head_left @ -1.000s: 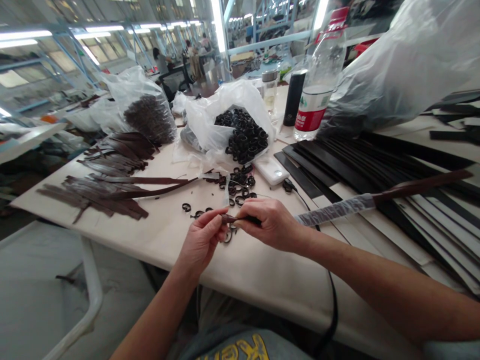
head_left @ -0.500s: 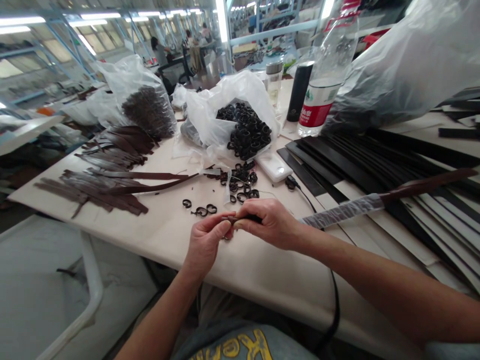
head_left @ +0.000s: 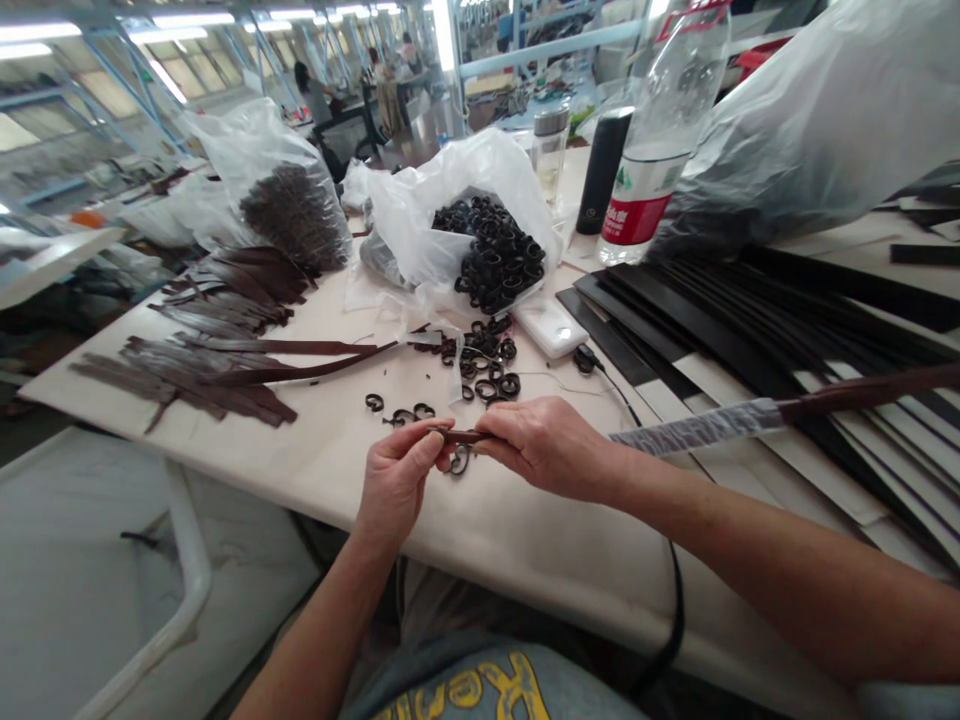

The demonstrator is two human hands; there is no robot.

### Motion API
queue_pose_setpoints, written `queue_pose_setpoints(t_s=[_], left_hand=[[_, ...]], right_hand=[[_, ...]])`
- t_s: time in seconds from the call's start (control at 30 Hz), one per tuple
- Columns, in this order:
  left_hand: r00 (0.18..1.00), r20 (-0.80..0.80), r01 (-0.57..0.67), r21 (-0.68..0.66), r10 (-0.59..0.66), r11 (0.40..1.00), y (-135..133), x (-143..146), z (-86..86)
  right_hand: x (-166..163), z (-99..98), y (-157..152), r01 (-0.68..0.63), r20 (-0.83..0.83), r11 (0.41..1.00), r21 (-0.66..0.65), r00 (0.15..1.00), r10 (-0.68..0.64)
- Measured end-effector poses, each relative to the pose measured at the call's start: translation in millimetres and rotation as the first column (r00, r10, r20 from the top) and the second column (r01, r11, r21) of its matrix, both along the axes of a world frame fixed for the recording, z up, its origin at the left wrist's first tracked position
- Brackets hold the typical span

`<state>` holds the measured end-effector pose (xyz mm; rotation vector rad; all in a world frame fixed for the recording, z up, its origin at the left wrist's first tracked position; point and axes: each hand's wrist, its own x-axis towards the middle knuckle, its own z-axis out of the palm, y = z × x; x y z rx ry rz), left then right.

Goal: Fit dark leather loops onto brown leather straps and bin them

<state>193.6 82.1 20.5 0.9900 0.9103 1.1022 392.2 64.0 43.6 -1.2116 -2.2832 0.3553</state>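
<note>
My table [head_left: 540,550] spreads beneath everything, its pale top running away from my body. On the far right bulges a big translucent plastic bag [head_left: 832,120], and in front of it black flat strips [head_left: 675,310] fan out, overlapping, with white strips [head_left: 757,410] among them. A smaller plastic bag [head_left: 405,215] sits open at the middle of the table, its mouth showing a heap of black rings; another clear bag [head_left: 225,140], packed with dark brown pieces, stands to its left. Nearer me on that side lie loose piles of brown strips [head_left: 187,385], two long ones pointing in towards the middle. A brown bar [head_left: 697,425], partly wrapped in clear film, lies slantwise beyond my right forearm. A plastic bottle [head_left: 637,215] with a red-and-white label stands beside a black flask [head_left: 604,170], with a lidded glass jar [head_left: 550,155] next to that.

My left hand [head_left: 397,475] and right hand [head_left: 547,445] are near each other but apart, just over the table's near part. Just beyond my right hand is a white rounded device [head_left: 551,325], a black cable [head_left: 611,385] beside it. Between my hands runs a narrow brown strip [head_left: 463,436], pinched by thumb and fingers at both ends. Smallest are the loose black rings [head_left: 487,385], scattered just past my fingers, one below the strip.
</note>
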Motion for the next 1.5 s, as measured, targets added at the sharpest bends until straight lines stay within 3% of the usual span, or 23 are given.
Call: queue_pose_setpoints(t_s=[0.2,0.37,0.53,0.73,0.93,1.03,1.1,1.2,1.27,1.5], left_hand=[[0.997,-0.034,0.068,-0.002,-0.068,0.998,-8.0,8.2,-12.8],[0.998,0.017,-0.055,-0.004,0.055,0.998,2.8,-1.4,-6.7],[0.989,0.048,-0.141,0.003,0.141,0.99,12.2,-14.6,0.0],[0.998,0.037,-0.057,0.018,0.056,0.998,10.7,-15.6,-2.8],[0.985,-0.077,0.16,0.039,-0.157,0.986,0.1,-2.4,-14.9],[0.985,-0.104,0.146,0.101,-0.135,0.984,0.1,-2.4,-16.5],[0.994,-0.097,0.071,0.125,-0.059,0.99,4.4,-7.2,-13.2],[0.996,-0.058,-0.062,0.099,0.068,0.993,11.5,-15.8,-6.1],[0.994,-0.053,-0.089,0.069,0.093,0.994,12.4,-18.6,-3.7],[0.985,-0.144,0.096,0.022,-0.092,0.995,-3.7,-9.7,-19.6]], right_hand=[[-2.2,-0.3,-0.1,-0.043,-0.034,0.998,-0.052,0.999,0.042],[-1.5,-1.3,3.1,0.044,0.017,0.986,-0.159,0.999,-0.042],[-5.4,-2.3,2.6,0.102,0.124,0.983,-0.152,0.989,-0.083],[-7.6,-1.7,-0.7,0.091,0.265,0.987,-0.133,0.963,-0.053],[-9.6,-0.7,-2.4,0.014,0.23,0.983,-0.183,0.973,0.029],[-8.4,4.2,-1.5,0.026,0.221,0.974,-0.224,0.975,0.024],[-6.2,8.3,-0.1,0.044,0.231,0.971,-0.237,0.973,0.013],[-4.0,9.7,1.2,0.086,0.288,0.971,-0.221,0.957,-0.019],[-4.7,6.0,0.7,0.087,0.308,0.975,-0.206,0.951,-0.019],[-13.3,-5.2,-3.6,0.03,0.267,0.974,-0.226,0.963,0.032]])
